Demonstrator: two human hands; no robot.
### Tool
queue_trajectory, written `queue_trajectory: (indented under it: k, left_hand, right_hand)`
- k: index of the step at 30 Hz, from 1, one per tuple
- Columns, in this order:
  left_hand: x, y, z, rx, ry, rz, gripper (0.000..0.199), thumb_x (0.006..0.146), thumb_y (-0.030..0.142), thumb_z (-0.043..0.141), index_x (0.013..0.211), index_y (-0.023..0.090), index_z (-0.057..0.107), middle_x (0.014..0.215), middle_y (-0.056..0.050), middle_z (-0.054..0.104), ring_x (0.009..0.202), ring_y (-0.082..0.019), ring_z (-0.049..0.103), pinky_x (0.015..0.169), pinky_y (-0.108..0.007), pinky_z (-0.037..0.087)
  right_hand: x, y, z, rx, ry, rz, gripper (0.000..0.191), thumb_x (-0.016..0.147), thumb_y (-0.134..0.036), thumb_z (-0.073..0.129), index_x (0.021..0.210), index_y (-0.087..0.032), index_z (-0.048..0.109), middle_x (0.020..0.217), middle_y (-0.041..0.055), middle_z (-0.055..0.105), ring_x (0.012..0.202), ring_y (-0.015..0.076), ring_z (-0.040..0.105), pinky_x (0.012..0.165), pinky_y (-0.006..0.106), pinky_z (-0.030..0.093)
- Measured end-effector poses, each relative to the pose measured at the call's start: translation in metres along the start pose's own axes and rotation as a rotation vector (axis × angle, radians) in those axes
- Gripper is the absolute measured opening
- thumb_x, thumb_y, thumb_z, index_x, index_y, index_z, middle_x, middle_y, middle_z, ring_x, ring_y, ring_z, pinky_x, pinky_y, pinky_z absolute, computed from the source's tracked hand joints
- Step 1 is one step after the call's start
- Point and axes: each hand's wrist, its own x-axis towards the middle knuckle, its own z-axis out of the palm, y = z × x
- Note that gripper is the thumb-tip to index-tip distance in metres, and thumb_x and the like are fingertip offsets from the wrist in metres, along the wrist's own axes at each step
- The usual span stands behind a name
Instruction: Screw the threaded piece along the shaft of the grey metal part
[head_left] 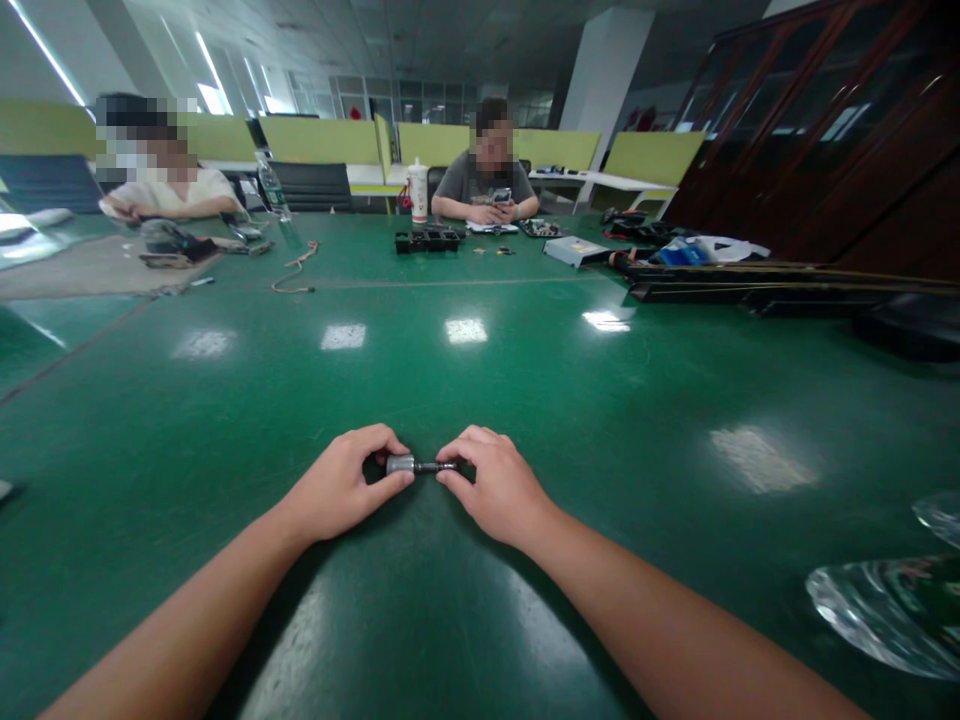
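Note:
A small metal piece (pixel 401 464) with a silver cylinder at its left end and a thin dark shaft (pixel 429 467) at its right lies level, low over the green table (pixel 465 385). My left hand (pixel 346 482) pinches the silver cylinder between thumb and fingers. On the other side, my right hand (pixel 495 482) has its thumb and fingertips closed on the far end of the shaft. Part of that end is hidden by the fingertips.
Clear plastic bottles (pixel 885 610) lie at the right edge. Black rails (pixel 787 285), a silver box (pixel 576 250), a black part (pixel 427 240) and a cord (pixel 298 268) sit farther back. Two people are seated across the table, one holding a phone (pixel 502 197).

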Motion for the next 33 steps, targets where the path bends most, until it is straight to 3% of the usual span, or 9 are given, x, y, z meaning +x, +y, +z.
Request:
queue_trajectory:
  k: [11, 20, 33]
  left_hand:
    - [-0.0002, -0.0077, -0.0062, -0.004, 0.007, -0.075, 0.022, 0.09, 0.039, 0.057, 0.091, 0.018, 0.064, 0.087, -0.003, 0.067, 0.081, -0.02, 0.06, 0.073, -0.031, 0.045]
    - [-0.0005, -0.0086, -0.0066, -0.019, 0.005, -0.053, 0.023, 0.089, 0.04, 0.057, 0.091, 0.018, 0.063, 0.087, -0.003, 0.066, 0.081, -0.019, 0.06, 0.073, -0.03, 0.046]
    - [-0.003, -0.0004, -0.0016, -0.008, -0.007, 0.06, 0.018, 0.082, 0.032, 0.068, 0.092, 0.018, 0.063, 0.09, -0.004, 0.065, 0.082, -0.019, 0.061, 0.076, -0.03, 0.048]
  right_hand:
    - [-0.0002, 0.0067, -0.0003, -0.045, 0.08, 0.084, 0.01, 0.088, -0.021, 0.066, 0.096, -0.023, 0.07, 0.096, 0.0029, 0.066, 0.095, 0.0196, 0.059, 0.083, 0.035, 0.041]
    - [0.0017, 0.0056, -0.0021, -0.016, 0.072, 0.087, 0.011, 0.088, -0.021, 0.066, 0.098, -0.024, 0.071, 0.099, 0.0022, 0.066, 0.098, 0.0193, 0.059, 0.086, 0.035, 0.041]
    - [-0.0007, -0.0013, -0.0003, 0.13, 0.015, -0.038, 0.02, 0.082, -0.013, 0.071, 0.1, -0.023, 0.07, 0.093, 0.0007, 0.071, 0.09, 0.0171, 0.06, 0.083, 0.033, 0.042]
